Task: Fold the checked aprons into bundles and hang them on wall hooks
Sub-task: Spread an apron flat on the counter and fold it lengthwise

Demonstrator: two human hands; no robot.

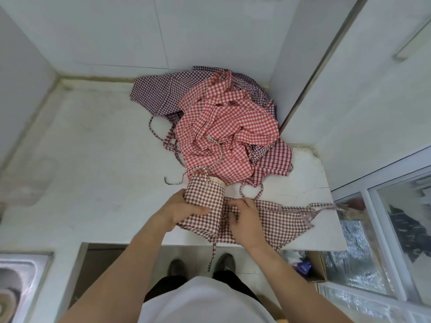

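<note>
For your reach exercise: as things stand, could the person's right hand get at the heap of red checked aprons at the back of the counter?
Probably yes. The right hand rests on the brown checked apron at the counter's front edge, and the red checked heap lies just beyond, with nothing standing between.

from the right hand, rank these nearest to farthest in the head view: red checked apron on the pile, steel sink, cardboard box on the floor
From the right hand:
1. Red checked apron, on top of the pile, up the counter from the hand.
2. Cardboard box, on the floor below the counter's right end.
3. Steel sink, far off at the lower left edge.
</note>
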